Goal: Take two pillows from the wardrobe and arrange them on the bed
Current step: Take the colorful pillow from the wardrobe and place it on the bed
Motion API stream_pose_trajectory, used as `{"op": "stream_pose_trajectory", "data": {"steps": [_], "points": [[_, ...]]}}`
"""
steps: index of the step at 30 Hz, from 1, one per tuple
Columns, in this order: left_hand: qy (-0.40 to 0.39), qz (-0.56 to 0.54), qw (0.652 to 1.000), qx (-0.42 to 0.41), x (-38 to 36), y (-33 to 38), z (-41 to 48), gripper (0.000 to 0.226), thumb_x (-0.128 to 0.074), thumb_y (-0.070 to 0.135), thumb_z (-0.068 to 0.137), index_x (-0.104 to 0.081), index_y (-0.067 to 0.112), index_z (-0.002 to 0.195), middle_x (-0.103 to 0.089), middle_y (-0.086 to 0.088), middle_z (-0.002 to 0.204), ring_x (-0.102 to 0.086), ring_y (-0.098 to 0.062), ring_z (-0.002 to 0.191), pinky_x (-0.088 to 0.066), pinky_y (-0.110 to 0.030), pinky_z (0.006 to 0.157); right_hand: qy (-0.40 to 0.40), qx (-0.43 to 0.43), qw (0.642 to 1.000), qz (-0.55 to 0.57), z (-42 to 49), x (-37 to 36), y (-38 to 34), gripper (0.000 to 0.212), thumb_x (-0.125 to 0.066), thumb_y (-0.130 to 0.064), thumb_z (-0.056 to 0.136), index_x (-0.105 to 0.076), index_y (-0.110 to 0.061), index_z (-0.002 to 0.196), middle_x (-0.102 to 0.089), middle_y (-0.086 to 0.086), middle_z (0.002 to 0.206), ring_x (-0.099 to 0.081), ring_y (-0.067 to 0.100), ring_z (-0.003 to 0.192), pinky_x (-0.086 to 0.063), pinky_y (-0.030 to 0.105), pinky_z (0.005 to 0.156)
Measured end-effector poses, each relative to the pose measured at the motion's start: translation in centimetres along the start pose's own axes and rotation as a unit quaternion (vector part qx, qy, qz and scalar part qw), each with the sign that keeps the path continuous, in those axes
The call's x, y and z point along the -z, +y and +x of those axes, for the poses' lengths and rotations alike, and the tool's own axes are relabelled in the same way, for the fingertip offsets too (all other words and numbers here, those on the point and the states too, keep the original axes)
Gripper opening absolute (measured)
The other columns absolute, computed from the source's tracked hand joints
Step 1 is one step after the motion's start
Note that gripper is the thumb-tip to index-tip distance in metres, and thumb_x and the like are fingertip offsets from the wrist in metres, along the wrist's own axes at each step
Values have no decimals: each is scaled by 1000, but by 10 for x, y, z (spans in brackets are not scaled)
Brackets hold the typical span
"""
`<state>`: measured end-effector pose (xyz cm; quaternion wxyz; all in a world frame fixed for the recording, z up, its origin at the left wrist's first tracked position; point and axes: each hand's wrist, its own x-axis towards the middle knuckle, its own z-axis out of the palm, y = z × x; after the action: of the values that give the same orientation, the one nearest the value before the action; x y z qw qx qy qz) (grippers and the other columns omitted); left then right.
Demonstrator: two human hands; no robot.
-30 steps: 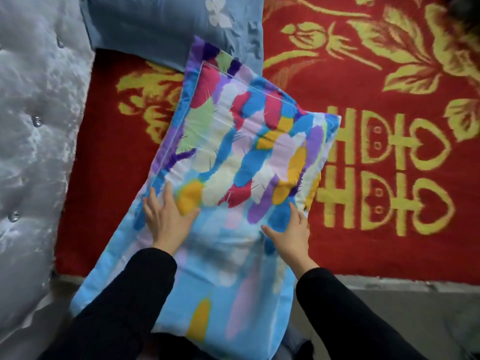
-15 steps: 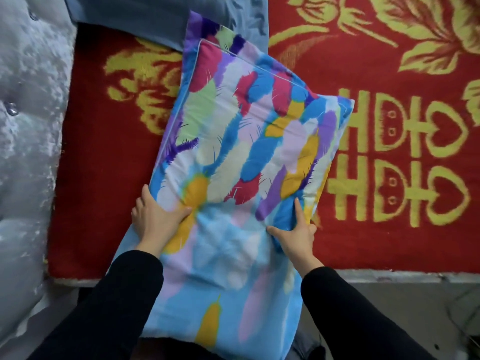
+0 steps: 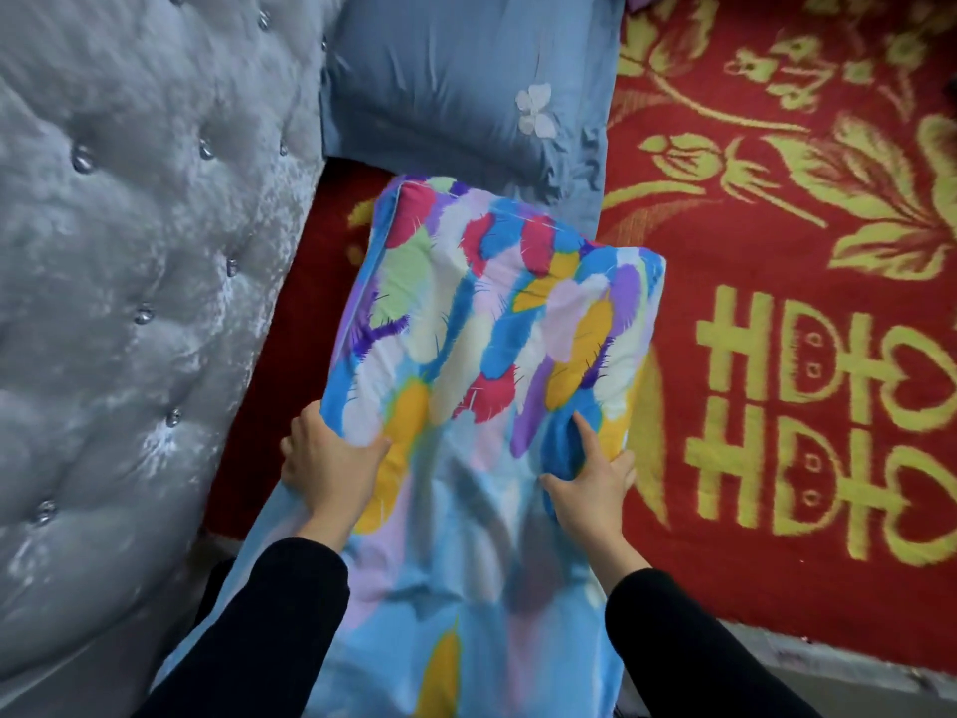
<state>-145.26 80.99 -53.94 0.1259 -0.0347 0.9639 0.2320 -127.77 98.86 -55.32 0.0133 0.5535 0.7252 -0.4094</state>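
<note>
Both hands (image 3: 331, 461) apparently pinch feather pillow's (image 3: 497, 323) near end.

A silver-grey tufted headboard (image 3: 129, 303) with shiny buttons fills the left; a red blanket (image 3: 777, 355) with yellow floral and character patterns covers the bed; grey floor (image 3: 854, 681) lower right.
</note>
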Motion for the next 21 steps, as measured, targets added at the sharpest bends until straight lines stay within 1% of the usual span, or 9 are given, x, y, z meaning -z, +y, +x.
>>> {"op": "stream_pose_trajectory", "data": {"steps": [4,7,11,13,14,16,17,19,21], "points": [[27,-12,999,38,23,-7,24,79,-87,32,49,-48,11,114,-56,-17,118,-47,-42,109,-43,-50,84,-28,54,998,-13,11,-9,-42,76,-68,-12,74,-37,-38,138,-28,11,112,-23,20,97,-19,18,85],[52,-28,997,46,35,-6,53,76,-88,33,48,-50,13,111,-58,-17,115,-49,-43,108,-44,-52,84,-35,75,996,-17,29,-19,-69,76,-70,-15,75,-36,-38,139,-25,8,112,-26,25,106,-19,21,87],[59,-62,996,25,37,-10,97,74,-87,30,52,-51,12,114,-60,-19,117,-52,-41,108,-45,-50,89,-43,90,994,-36,56,-37,-89,76,-72,-21,76,-34,-38,139,-25,6,106,-23,21,96,-25,27,90],[9,-53,998,19,30,-22,116,72,-83,26,59,-48,11,120,-57,-21,123,-50,-41,114,-42,-50,96,-70,72,994,-37,67,-46,-90,77,-72,-21,77,-33,-37,141,-30,12,121,-25,23,104,-26,29,96],[-33,-15,999,22,25,-29,121,75,-81,26,63,-44,12,126,-51,-22,132,-45,-41,121,-38,-51,101,-93,56,993,-39,72,-50,-88,77,-72,-23,77,-32,-36,142,-28,15,133,-26,26,115,-25,31,103],[-132,66,989,26,14,-44,122,84,-75,31,70,-33,15,140,-27,-19,152,-26,-38,138,-24,-49,113,-153,40,985,-64,77,-57,-83,77,-71,-26,79,-31,-31,144,-19,16,149,-20,31,135,-21,36,113],[-175,75,982,17,7,-49,120,83,-73,32,74,-30,16,143,-20,-16,155,-20,-35,142,-19,-48,115,-185,45,978,-87,77,-60,-80,77,-70,-26,80,-29,-28,145,-18,16,152,-19,31,139,-21,38,115],[-223,55,973,-15,-4,-53,111,73,-71,30,77,-36,16,141,-23,-19,154,-22,-32,142,-20,-44,116,-232,69,962,-127,74,-68,-77,75,-68,-22,82,-28,-24,146,-16,14,155,-19,28,142,-22,40,116],[-237,48,970,-33,-13,-50,100,70,-69,30,79,-37,14,140,-22,-19,154,-20,-28,143,-20,-41,116,-252,83,953,-145,68,-73,-77,73,-66,-21,83,-29,-23,146,-15,12,156,-18,25,143,-24,42,115]]}}
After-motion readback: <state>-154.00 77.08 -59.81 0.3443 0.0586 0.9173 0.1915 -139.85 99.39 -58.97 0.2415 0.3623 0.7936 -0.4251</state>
